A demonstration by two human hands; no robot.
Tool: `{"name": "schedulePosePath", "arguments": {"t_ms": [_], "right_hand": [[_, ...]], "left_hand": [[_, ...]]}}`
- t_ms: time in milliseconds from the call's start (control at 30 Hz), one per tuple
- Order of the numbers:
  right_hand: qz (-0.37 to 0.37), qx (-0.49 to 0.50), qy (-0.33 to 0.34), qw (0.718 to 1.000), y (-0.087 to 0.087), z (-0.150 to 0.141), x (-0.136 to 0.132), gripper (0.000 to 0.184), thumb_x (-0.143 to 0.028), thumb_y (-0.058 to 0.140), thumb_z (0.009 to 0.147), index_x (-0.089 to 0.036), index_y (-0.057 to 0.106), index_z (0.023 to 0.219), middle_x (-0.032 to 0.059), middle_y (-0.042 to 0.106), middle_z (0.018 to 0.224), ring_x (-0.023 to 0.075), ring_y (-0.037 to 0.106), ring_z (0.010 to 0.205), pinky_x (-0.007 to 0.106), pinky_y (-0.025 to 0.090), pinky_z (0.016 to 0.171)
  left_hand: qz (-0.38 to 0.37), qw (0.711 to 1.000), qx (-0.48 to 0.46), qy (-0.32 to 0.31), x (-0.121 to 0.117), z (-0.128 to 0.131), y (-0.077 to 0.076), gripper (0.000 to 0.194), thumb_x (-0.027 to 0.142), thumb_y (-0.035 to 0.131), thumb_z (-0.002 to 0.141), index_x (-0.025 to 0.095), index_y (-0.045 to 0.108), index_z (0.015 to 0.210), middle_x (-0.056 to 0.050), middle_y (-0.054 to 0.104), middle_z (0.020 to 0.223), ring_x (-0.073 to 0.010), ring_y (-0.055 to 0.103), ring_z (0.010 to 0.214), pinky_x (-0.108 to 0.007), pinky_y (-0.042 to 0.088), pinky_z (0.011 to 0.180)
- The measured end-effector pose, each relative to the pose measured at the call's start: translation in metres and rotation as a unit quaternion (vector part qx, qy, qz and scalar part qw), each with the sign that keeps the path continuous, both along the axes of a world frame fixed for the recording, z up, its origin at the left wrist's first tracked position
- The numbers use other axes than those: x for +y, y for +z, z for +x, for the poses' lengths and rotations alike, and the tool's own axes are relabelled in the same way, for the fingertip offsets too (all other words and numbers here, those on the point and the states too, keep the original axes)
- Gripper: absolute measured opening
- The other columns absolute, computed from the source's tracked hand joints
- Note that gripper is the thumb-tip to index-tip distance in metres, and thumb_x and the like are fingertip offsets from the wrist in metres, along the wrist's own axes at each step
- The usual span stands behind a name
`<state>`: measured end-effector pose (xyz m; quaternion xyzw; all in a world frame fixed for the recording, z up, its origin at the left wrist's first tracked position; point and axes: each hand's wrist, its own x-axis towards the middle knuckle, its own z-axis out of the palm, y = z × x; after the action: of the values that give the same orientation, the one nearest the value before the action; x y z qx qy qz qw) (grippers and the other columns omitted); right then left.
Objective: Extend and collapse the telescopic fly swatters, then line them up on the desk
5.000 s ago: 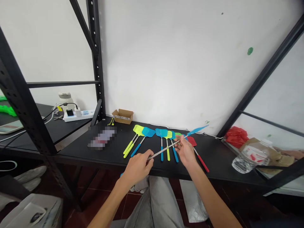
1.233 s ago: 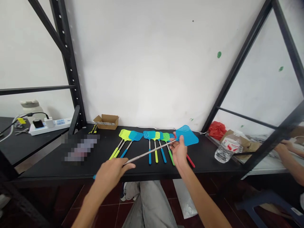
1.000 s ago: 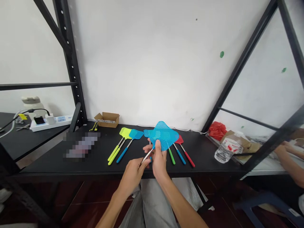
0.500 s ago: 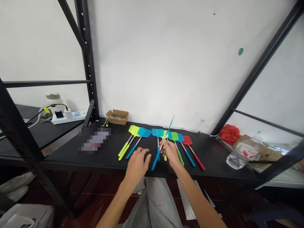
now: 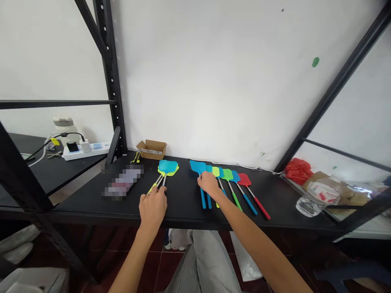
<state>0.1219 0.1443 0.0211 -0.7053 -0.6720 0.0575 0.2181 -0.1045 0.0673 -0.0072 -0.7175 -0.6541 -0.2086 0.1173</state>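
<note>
My right-hand row had seven fly swatters (image 5: 226, 175): four blue ones (image 5: 198, 167), one yellow one (image 5: 215, 171), one green one (image 5: 227, 175), one red one (image 5: 244, 179). To the left I made out one blue swatter (image 5: 167, 165) over yellow mesh (image 5: 174, 172) too hidden to number. I also counted one cardboard box (image 5: 152, 152), one clear bottle (image 5: 310, 204), one red bag (image 5: 297, 170) and one power strip (image 5: 91, 150).

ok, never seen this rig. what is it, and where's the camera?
No robot: these are a person's bare left hand and right hand. One head-worn camera, looking forward and down, takes every picture. On the black tabletop lie silver-shafted plastic swatters with perforated heads: a stack, blue over yellow-green, and a mixed row ending in a red swatter. An open brown cardboard box stands farther back. The left hand covers most of the stack's handles; the right covers the shaft of the row's leftmost blue swatter. Both grips are hidden.
</note>
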Motion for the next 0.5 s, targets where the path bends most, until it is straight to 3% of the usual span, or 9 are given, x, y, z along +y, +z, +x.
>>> {"name": "schedulePosePath", "arguments": {"t_ms": [100,233,300,367,433,500], "right_hand": [[-0.01,-0.086,-0.024,0.996,-0.003,-0.007,0.004,0.017,-0.02,0.055,0.088,-0.017,0.063,0.073,0.0151,0.063,0.078,0.0291,0.064,0.078,0.033,0.04,0.061],[0.003,-0.081,-0.032,0.996,-0.001,-0.01,-0.003,0.018,-0.026,0.059,0.089,-0.017,0.065,0.075,0.016,0.064,0.08,0.031,0.064,0.082,0.035,0.041,0.064],[0.024,-0.006,-0.021,0.999,0.004,-0.011,-0.008,0.023,-0.034,0.059,0.09,-0.018,0.065,0.075,0.0139,0.064,0.075,0.0304,0.064,0.081,0.036,0.043,0.065],[0.02,0.16,0.014,0.987,0.011,-0.012,-0.013,0.03,-0.045,0.057,0.09,-0.019,0.067,0.078,0.0116,0.065,0.073,0.0271,0.065,0.075,0.034,0.045,0.063],[-0.02,0.382,0.057,0.922,0.018,-0.012,-0.017,0.035,-0.052,0.058,0.088,-0.019,0.067,0.085,0.0104,0.069,0.082,0.0229,0.065,0.069,0.033,0.048,0.06],[-0.047,0.564,0.079,0.821,0.025,-0.012,-0.019,0.035,-0.053,0.063,0.085,-0.019,0.067,0.092,0.0103,0.071,0.096,0.0192,0.066,0.068,0.031,0.051,0.059]], "left_hand": [[-0.001,1.0,-0.014,-0.011,0.003,-0.004,0.0,0.038,0.02,0.035,0.096,0.02,0.067,0.117,-0.012,0.064,0.102,-0.0234,0.065,0.08,-0.035,0.035,0.075],[0.015,0.997,-0.062,-0.03,0.004,-0.004,0.004,0.037,0.019,0.036,0.095,0.02,0.066,0.116,-0.011,0.062,0.098,-0.0229,0.063,0.08,-0.035,0.036,0.077],[0.03,0.993,-0.102,-0.059,0.002,0.0,0.008,0.036,0.019,0.035,0.096,0.02,0.066,0.116,-0.01,0.062,0.095,-0.0231,0.062,0.082,-0.034,0.037,0.077],[0.045,0.982,-0.156,-0.102,-0.003,0.007,0.013,0.034,0.021,0.035,0.097,0.02,0.064,0.116,-0.009,0.062,0.095,-0.0231,0.062,0.085,-0.034,0.039,0.076],[0.049,0.962,-0.221,-0.154,-0.009,0.017,0.019,0.034,0.022,0.035,0.098,0.021,0.061,0.118,-0.008,0.063,0.099,-0.0224,0.061,0.087,-0.032,0.041,0.077],[0.041,0.935,-0.281,-0.212,-0.016,0.028,0.023,0.034,0.023,0.034,0.098,0.023,0.059,0.121,-0.008,0.063,0.105,-0.0211,0.061,0.09,-0.031,0.043,0.078]]}}
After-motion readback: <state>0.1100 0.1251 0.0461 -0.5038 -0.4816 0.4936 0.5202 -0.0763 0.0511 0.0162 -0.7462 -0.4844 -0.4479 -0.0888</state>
